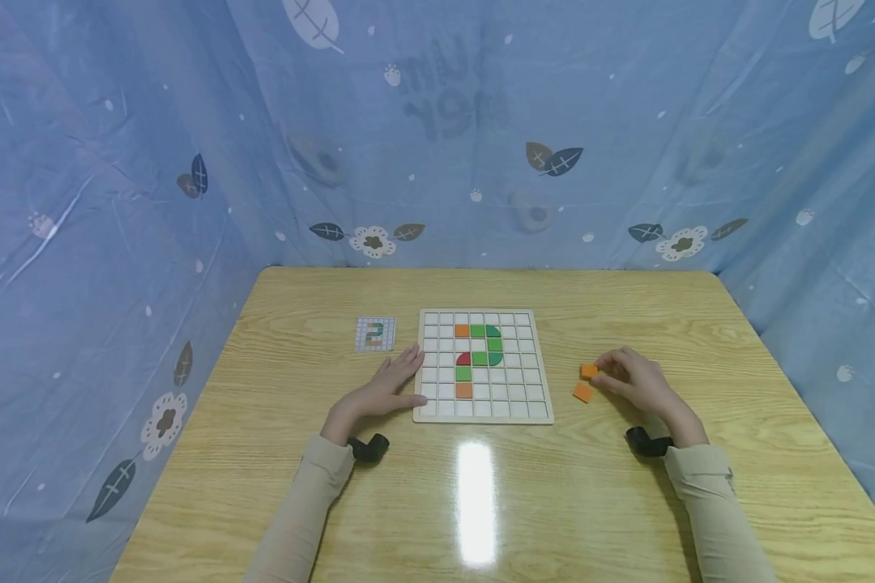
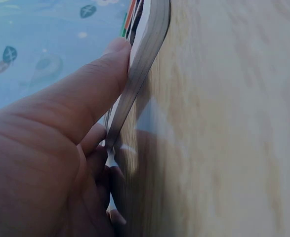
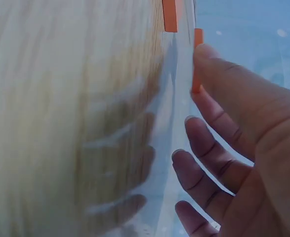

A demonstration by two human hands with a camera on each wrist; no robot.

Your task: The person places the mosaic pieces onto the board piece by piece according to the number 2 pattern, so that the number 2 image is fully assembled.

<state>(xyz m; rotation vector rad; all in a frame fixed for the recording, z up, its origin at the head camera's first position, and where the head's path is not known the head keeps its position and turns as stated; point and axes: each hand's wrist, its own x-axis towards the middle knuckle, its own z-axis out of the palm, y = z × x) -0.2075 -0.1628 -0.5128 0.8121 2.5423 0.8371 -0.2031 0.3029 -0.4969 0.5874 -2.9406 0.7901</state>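
A white gridded board (image 1: 512,375) with a wooden rim lies mid-table. Orange, green and red tiles (image 1: 479,358) form a hooked line in its cells. My left hand (image 1: 382,393) rests at the board's left side, fingers straight, fingertips and thumb touching the rim; in the left wrist view the thumb (image 2: 98,81) lies against the board's edge. Right of the board, my right hand (image 1: 638,385) pinches an orange square tile (image 3: 197,84) between thumb and index finger, the other fingers loosely bent. A second orange tile (image 1: 583,393) lies on the table just nearer to me.
A small card (image 1: 375,334) printed with a coloured grid pattern lies left of the board. The wooden table (image 1: 299,308) ends at a blue patterned curtain (image 1: 445,202) behind and on both sides. Black wrist devices (image 1: 368,448) sit below both hands.
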